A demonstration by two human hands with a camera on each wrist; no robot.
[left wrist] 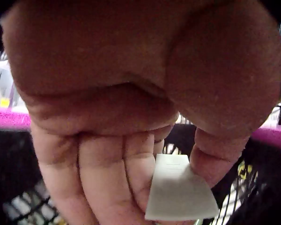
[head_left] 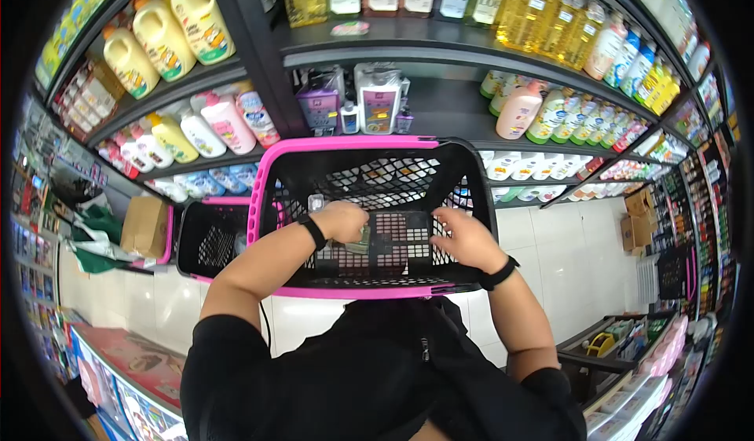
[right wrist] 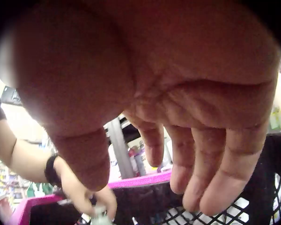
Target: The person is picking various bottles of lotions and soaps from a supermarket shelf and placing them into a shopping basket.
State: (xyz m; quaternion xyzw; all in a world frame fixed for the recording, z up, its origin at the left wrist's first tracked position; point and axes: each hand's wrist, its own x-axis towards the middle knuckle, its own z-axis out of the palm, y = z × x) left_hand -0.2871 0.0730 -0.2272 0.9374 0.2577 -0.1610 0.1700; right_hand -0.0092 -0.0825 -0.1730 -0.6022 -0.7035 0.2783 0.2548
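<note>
A black mesh shopping basket (head_left: 463,166) with pink trim lies below both hands. Inside its left half, my left hand (head_left: 342,223) pinches a small pale greenish item (head_left: 359,241) between thumb and fingers. Up close in the left wrist view, that item (left wrist: 181,190) looks whitish and flat-faced, wider at its lower end, with faint lines near the top; I cannot tell its kind. My right hand (head_left: 470,241) hovers over the basket's right side, holding nothing. Its fingers (right wrist: 227,183) are loosely extended. A small clear-and-white object (head_left: 316,202) shows by the basket's left wall.
Shelves of bottles (head_left: 377,103) rise beyond the basket. A second black and pink basket (head_left: 212,241) stands at its left, near a cardboard box (head_left: 144,227). Tiled floor (head_left: 558,241) shows on the right. Display stands (head_left: 133,362) flank the person.
</note>
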